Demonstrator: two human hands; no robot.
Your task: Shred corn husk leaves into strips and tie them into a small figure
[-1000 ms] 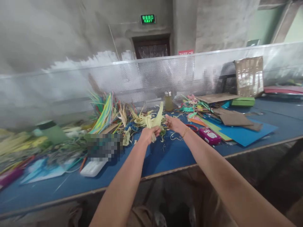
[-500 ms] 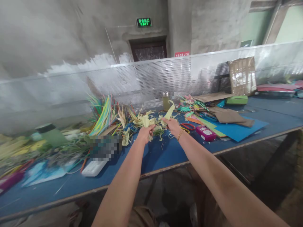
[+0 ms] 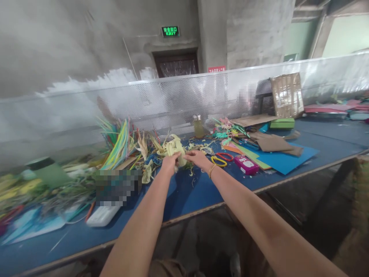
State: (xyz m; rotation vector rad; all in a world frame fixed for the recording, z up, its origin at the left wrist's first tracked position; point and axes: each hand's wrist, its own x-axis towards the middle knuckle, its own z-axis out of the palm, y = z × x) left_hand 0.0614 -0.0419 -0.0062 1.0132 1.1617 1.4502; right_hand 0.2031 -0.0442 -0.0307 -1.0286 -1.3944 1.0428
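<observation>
Over the blue table (image 3: 184, 200) I have a bunch of pale yellow-green corn husk (image 3: 174, 147), its strips standing up and curling over. Its lower part is gripped in my left hand (image 3: 170, 164), whose fingers are closed. My right hand (image 3: 199, 158), with a gold bracelet at the wrist, comes from the right, thumb and fingertips pinched on the edge of a husk strip in the bunch. Loose husk pieces and scraps (image 3: 201, 147) lie behind and beside both hands. Scissors with yellow handles (image 3: 218, 161) and red handles (image 3: 225, 156) rest right of my right hand.
Coloured pipe cleaners (image 3: 119, 144) stand to the left, near a white device (image 3: 103, 215) and a green container (image 3: 47, 172). A purple box (image 3: 246, 165), blue paper (image 3: 288, 159) and brown cardboard (image 3: 271, 141) lie right. A bottle (image 3: 198, 127) stands before the perforated metal screen (image 3: 178, 96).
My right hand has moved left with its husk strip, from apart to against the bunch in my left hand. The view has shifted slightly to the right.
</observation>
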